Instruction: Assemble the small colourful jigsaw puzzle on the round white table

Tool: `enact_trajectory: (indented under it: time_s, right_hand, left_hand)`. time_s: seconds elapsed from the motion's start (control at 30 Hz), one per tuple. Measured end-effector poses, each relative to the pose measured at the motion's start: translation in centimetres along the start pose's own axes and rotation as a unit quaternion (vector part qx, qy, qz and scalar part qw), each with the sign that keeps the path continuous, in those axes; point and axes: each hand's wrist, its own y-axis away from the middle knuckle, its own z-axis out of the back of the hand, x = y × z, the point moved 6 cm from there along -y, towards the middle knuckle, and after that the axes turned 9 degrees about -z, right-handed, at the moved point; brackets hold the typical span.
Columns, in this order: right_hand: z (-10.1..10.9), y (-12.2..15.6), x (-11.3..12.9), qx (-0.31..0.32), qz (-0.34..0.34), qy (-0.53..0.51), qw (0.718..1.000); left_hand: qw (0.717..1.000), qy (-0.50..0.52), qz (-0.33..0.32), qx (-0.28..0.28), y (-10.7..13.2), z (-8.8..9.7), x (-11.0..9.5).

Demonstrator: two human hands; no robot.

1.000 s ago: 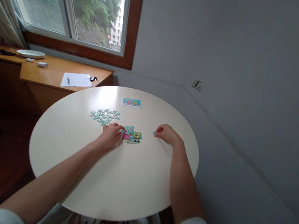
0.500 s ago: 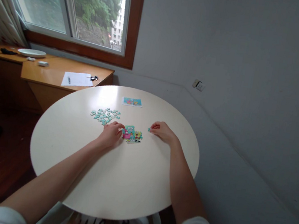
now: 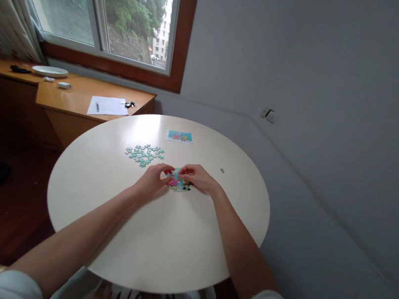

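A small, partly joined colourful jigsaw [image 3: 178, 183] lies near the middle of a round white table [image 3: 155, 243]. My left hand [image 3: 153, 180] rests at its left edge, fingers curled and pressing on it. My right hand [image 3: 197, 177] lies over its right side, fingers pinched on a small teal puzzle piece held against the jigsaw's upper edge. A cluster of several loose teal pieces [image 3: 145, 154] lies left of my hands. A single small piece [image 3: 222, 171] sits alone to the right.
A small reference picture card [image 3: 180, 136] lies at the table's far side. A wooden desk [image 3: 79, 101] by the window holds a sheet of paper [image 3: 108, 106], keys and a white plate [image 3: 50, 70]. A grey wall runs along the right.
My right hand moved left with the teal piece, from the bare table onto the jigsaw. A small piece now shows where that hand was. My left hand stayed at the jigsaw's left edge.
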Motion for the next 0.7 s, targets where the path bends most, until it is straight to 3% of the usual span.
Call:
enact_trajectory:
  time_s: [0.4,0.7]
  right_hand:
    - [-0.39,-0.10,-0.05,0.011,-0.007,-0.005,1.000]
    - [-0.55,0.19,0.34,0.010,-0.011,-0.018,1.000]
  left_hand:
    - [0.999,0.020,-0.028,0.003,0.04,-0.33,-0.09]
    - [1.000,0.009,-0.008,0.022,0.03,-0.17,-0.55]
